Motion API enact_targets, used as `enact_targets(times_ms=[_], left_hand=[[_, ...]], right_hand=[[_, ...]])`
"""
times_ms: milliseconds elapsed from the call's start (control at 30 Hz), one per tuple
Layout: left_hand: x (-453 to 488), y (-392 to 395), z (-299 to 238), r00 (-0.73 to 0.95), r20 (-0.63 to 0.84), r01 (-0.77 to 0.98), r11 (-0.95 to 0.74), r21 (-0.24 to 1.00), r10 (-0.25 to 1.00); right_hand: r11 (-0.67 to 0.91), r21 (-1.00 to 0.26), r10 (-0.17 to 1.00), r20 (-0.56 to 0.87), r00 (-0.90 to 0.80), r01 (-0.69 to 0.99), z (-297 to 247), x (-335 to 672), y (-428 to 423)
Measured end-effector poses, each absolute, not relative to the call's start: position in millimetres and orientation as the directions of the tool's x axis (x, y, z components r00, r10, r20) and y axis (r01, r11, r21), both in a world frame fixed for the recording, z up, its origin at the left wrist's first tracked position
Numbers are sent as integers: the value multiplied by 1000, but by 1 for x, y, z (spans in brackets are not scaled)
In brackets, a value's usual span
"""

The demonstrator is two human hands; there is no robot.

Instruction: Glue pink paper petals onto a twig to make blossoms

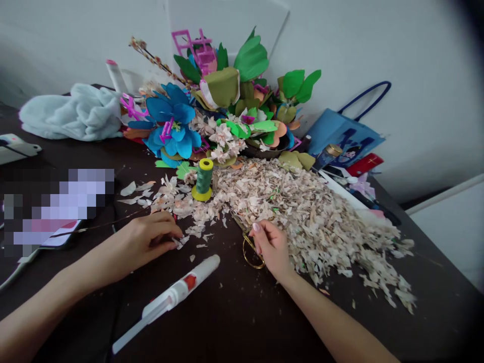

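My left hand [145,242] is closed, its fingers curled over a thin dark twig [98,225] that sticks out to the left; the grip itself is hidden behind the knuckles. Its fingertips touch pale petals [182,242] on the dark table. My right hand [273,249] is closed in a pinch with the thumb uppermost, and what lies between the fingers is too small to tell. Right beside it are gold-handled scissors [252,256], blades reaching to the edge of the petal heap [321,222]. A green thread spool [204,180] with yellow ends stands upright between and beyond my hands.
A white glue bottle [181,292] lies in front. Farther back is a mass of blue paper flowers [176,118] and green leaves [251,58]. A phone [60,239], partly blurred, lies left, a pale blue cloth [75,113] behind it. At right stands a blue bag [340,133].
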State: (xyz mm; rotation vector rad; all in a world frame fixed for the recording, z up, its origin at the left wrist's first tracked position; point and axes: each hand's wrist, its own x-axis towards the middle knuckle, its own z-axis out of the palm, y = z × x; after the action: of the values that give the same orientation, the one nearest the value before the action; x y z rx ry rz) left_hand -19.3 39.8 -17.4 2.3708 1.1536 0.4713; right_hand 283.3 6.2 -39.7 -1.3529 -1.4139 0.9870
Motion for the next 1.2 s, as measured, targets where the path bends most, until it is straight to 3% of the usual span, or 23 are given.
enact_targets(times_ms=[300, 600, 1000, 1200], left_hand=[[-14, 35, -30, 549, -64, 753, -460, 470, 833], [-7, 36, -31, 443, 123, 718, -433, 545, 888], [-15, 39, -29, 339, -13, 856, -302, 419, 941], [-14, 39, -23, 345, -62, 859, -288, 423, 937]], right_hand=[[85, -962, 996, 86, -6, 261, -43, 282, 5], [77, -965, 997, 76, -12, 250, -45, 283, 5], [87, -955, 996, 83, -26, 282, -47, 284, 5], [187, -898, 980, 140, -145, 398, -30, 277, 14]])
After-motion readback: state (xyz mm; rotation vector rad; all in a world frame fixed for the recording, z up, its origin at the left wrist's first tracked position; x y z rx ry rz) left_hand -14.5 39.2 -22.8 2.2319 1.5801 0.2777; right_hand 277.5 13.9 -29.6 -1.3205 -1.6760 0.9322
